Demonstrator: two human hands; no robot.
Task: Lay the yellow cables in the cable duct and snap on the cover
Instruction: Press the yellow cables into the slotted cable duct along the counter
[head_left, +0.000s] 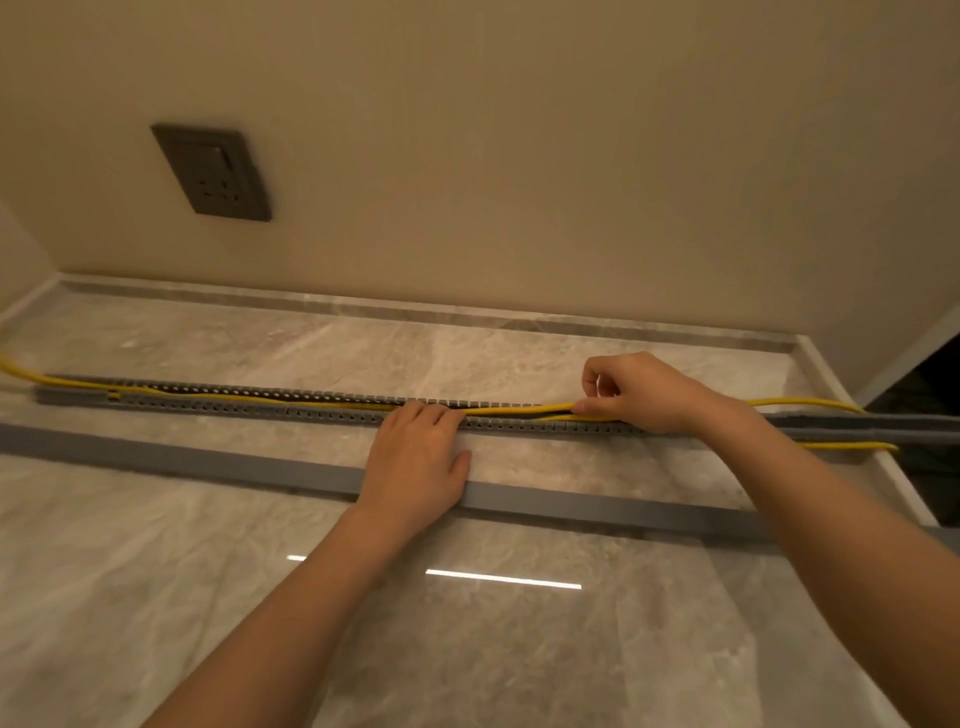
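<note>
Partly seated, the yellow cables (540, 408) run along the slotted cable duct (234, 408) on the marble table (571, 353), bowing up at the right, where the right hand (644, 392) holds them in a pinching grip. The left hand (415, 462) presses them down with flat fingers. Let go too soon, they could spring out and block the cover (182, 460) lying alongside.
</note>
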